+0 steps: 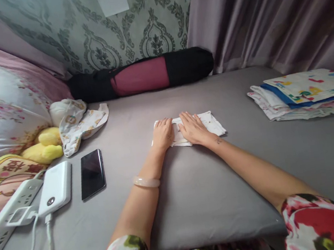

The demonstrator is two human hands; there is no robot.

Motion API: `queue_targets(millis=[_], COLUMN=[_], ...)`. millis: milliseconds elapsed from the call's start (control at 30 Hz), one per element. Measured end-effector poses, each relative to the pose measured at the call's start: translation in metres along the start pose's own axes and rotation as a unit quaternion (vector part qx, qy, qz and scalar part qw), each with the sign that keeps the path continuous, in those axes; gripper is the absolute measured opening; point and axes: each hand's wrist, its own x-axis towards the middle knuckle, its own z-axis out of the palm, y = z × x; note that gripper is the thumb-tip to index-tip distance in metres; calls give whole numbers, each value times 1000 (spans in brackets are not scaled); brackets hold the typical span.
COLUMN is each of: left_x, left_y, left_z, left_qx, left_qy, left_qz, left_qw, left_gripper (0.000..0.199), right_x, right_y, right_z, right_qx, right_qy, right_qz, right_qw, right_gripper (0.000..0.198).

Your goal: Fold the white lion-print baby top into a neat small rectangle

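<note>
A folded white cloth (pixel 211 122) with small dark marks lies in the middle of the grey-covered surface. My left hand (pixel 162 134) rests palm down on its left end, fingers stretched forward. Flat on the cloth's middle lies my right hand (pixel 193 129), its fingers spread and pointing away from me. Both palms press on the cloth from above and neither hand grips it. The hands hide part of the cloth, so its full folds cannot be seen.
A stack of folded cloths (pixel 313 91) sits at the right. On the left are a black phone (pixel 92 174), a white power bank (pixel 56 184), a power strip (pixel 15 214) with cables, a yellow plush (pixel 45 147) and a crumpled printed cloth (pixel 83 128). A black-and-maroon roll bag (pixel 142 77) lies along the wall.
</note>
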Motion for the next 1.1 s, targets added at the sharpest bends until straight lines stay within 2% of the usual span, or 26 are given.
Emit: queue_targets(millis=[167, 400, 733, 1100], left_x=[1, 0, 3, 8], left_y=[12, 14, 20, 24], left_z=[0, 8, -2, 9], left_qx=[3, -3, -17, -30], left_qy=[-43, -117, -129, -125], left_qz=[27, 30, 8, 31], left_qw=[999, 993, 992, 991], left_gripper=[39, 53, 50, 47], right_x=[-11, -15, -14, -14], right_y=[19, 18, 16, 12], right_z=[2, 8, 5, 9], right_qx=[-9, -5, 15, 21], right_qy=[-8, -4, 6, 22], right_qz=[15, 9, 18, 9], right_qw=[1000, 1000, 1000, 1000], right_gripper=[61, 61, 59, 58])
